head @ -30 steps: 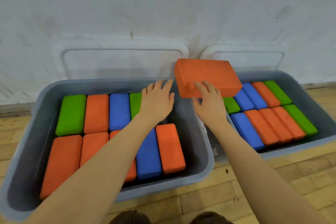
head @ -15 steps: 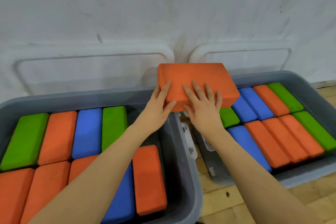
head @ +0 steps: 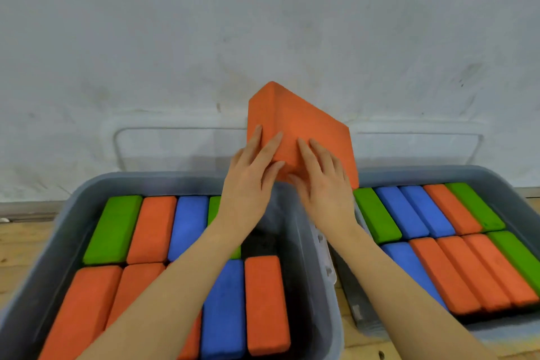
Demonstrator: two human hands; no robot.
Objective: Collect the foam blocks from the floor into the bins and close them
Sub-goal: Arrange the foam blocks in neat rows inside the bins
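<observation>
Bins stood side by side against the wall: left bin (head: 73, 213) with nine visible blocks, right bin (head: 514, 202) with ten. Two lids (head: 163, 137) leaned behind. Between them, left hand (head: 248, 184) and right hand (head: 327, 184) pressed flat, straight fingers on a tilted orange block (head: 309, 128) held above the bins' adjoining rims.
</observation>
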